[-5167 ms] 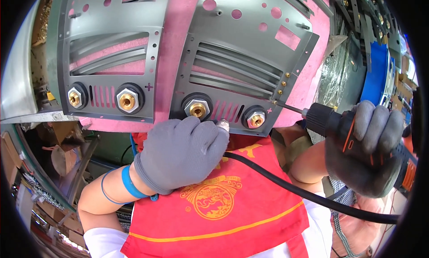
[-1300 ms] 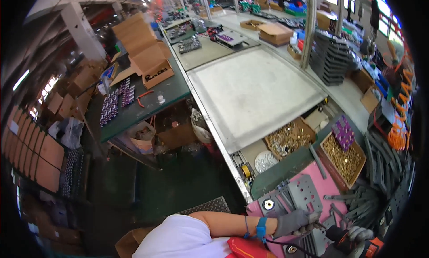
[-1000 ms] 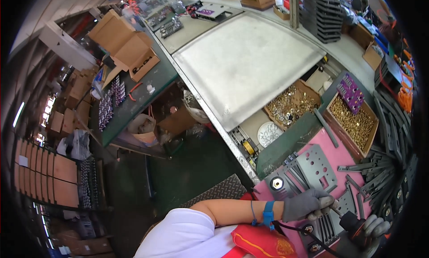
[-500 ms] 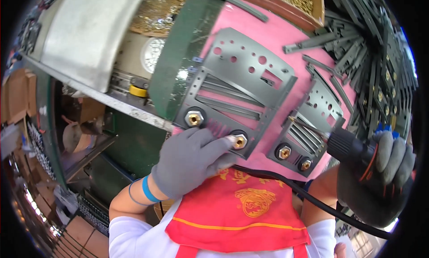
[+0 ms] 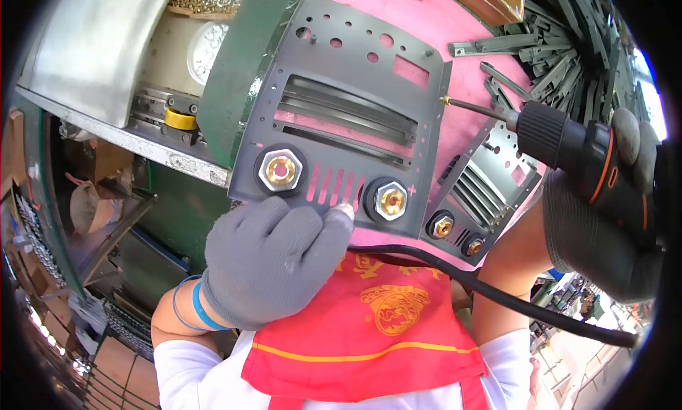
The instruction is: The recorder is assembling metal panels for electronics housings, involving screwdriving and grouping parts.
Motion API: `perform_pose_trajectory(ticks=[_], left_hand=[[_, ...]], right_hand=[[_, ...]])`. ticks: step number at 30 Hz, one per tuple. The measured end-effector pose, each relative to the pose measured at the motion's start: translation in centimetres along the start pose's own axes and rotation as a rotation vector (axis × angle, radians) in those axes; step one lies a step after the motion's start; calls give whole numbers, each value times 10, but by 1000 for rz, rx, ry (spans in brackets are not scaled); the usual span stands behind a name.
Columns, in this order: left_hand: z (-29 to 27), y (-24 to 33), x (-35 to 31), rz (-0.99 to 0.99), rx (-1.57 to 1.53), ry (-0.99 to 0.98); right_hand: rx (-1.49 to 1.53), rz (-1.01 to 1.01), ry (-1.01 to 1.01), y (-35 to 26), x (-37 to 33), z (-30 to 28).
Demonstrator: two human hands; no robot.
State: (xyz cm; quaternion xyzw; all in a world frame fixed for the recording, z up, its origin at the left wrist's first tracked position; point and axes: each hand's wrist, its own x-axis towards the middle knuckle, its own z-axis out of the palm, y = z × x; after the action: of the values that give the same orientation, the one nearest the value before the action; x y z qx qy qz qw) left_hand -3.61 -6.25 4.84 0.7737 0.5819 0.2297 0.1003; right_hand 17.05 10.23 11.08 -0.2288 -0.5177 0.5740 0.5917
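Observation:
A grey metal panel [image 5: 348,69] with round holes, long slots and two hex-nutted brass fittings is tilted up in front of me. My left hand [image 5: 273,257], in a grey glove, grips its near edge, the thumb on its face between the fittings. My right hand [image 5: 604,232], gloved too, is wrapped round a black electric screwdriver [image 5: 547,133] with orange trim. A small brass-coloured screw [image 5: 445,100] is at the bit's tip, at the panel's right edge; whether it has entered a hole I cannot tell.
A similar panel [image 5: 490,172] lies on the pink work surface [image 5: 465,122] to the right. Grey metal strips [image 5: 561,62] are heaped behind it. A cardboard box [image 5: 490,5] stands at the back. A black cable [image 5: 526,318] crosses before my red apron [image 5: 341,325].
My left hand has raised and tilted the panel and shifted left, its thumb moving off the right fitting. The screwdriver's tip has gone up to the panel's right edge.

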Motion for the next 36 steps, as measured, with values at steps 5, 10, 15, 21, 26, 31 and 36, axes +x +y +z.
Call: perform_pose_trajectory(ticks=[5,10,15,21,26,31,36], left_hand=[[23,-9,2,-40,47,-35],[23,-6,5,-67,28,-41],[20,-11,2,-57,23,-45],[19,-17,4,-46,-49,-2],[21,-16,1,-55,-73,36],[20,-16,2,-59,-74,26],[18,-17,3,-75,-85,25]], right_hand=[[-41,1,18,-17,4,-21],[-113,-8,70,1,7,-6],[-166,-9,96,25,11,10],[-205,-20,107,24,9,23],[-214,-26,89,33,13,23],[-291,-31,139,43,10,29],[-112,203,37,28,23,3]])
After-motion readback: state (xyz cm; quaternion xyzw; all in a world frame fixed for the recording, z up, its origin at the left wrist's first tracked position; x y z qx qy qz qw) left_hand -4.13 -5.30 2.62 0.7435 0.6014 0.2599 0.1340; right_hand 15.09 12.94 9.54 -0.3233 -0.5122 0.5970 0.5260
